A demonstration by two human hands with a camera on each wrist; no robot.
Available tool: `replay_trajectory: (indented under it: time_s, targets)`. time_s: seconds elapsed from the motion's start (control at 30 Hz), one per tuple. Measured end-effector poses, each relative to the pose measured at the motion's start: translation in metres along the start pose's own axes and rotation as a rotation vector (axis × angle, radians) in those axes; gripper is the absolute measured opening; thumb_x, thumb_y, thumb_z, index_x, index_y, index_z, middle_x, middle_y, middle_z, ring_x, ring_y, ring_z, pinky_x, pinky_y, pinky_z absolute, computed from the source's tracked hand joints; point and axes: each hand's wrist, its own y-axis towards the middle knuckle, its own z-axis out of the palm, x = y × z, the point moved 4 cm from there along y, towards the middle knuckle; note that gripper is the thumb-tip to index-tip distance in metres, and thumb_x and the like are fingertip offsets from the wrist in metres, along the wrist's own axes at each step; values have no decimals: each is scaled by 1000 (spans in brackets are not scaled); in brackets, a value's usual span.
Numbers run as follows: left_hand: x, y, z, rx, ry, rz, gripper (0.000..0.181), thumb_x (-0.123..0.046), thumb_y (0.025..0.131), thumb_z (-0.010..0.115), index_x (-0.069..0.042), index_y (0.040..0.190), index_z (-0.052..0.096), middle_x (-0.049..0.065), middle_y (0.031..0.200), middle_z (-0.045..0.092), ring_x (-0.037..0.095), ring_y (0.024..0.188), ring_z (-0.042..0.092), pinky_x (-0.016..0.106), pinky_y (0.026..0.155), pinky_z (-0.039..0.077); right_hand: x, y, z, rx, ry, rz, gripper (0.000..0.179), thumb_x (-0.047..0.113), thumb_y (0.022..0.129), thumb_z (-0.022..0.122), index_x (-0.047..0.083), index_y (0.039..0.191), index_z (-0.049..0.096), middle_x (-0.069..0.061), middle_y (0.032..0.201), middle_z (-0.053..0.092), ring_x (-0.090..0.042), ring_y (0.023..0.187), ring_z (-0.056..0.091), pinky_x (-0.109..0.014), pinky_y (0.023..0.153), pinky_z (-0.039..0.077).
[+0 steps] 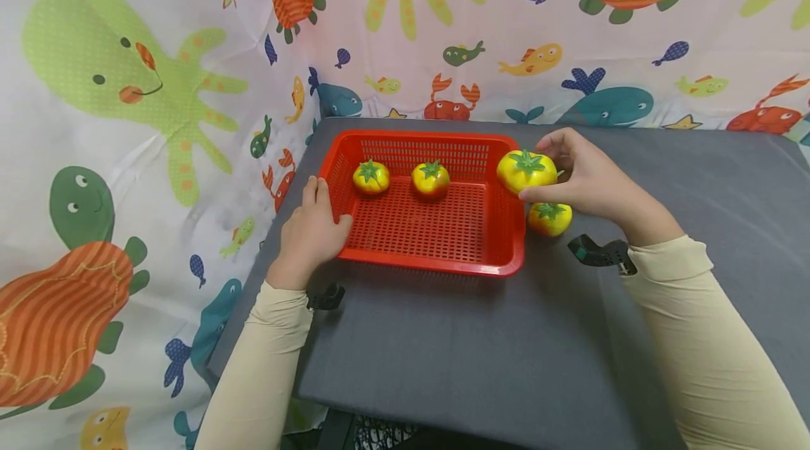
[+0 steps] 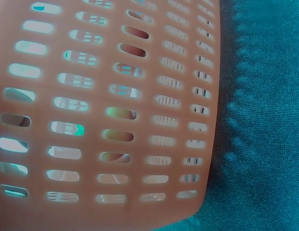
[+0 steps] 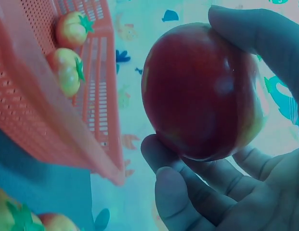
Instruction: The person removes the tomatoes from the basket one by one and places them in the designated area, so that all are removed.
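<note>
A red plastic basket (image 1: 418,266) with slotted walls stands on the table. My left hand (image 1: 310,235) holds its left rim, thumb over the inner side; the left wrist view shows the slotted wall (image 2: 96,159) but no fingers. Inside lie two yellow-and-red tomatoes with green star-shaped tops, one tomato (image 1: 371,177) on the left and another tomato (image 1: 431,180) near the middle. Above the basket's right rim, my right hand (image 1: 579,176) grips a third tomato (image 1: 526,170) between thumb and fingers; its red underside shows in the right wrist view.
Another tomato (image 1: 549,219) sits on the table just outside the basket's right wall. In the right wrist view, two tomatoes (image 3: 12,214) show at the lower left corner. A grey cloth covers the table (image 1: 430,351). Behind and left hangs a printed curtain (image 1: 405,49) with sea animals.
</note>
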Motion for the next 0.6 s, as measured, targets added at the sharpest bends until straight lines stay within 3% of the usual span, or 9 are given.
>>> replay_trajectory:
  time_s: [0.27,0.6]
  targets:
    - [-1,-3,0,18,2,-17,86,-43,91,53,-4,157,12,16,163,10,39,100,59,56,77,53,-18,-13,-12,-30,-1,-1,81,35,77,83,16,141,39,-10,113,59,-25,96,63,-22,70,55]
    - [-4,-4,0,7,6,-17,85,-42,91,51,-3,156,13,16,162,10,40,100,59,56,75,53,-42,-32,-26,-41,-30,49,76,38,80,80,14,140,42,-14,123,58,-29,100,60,-19,69,53]
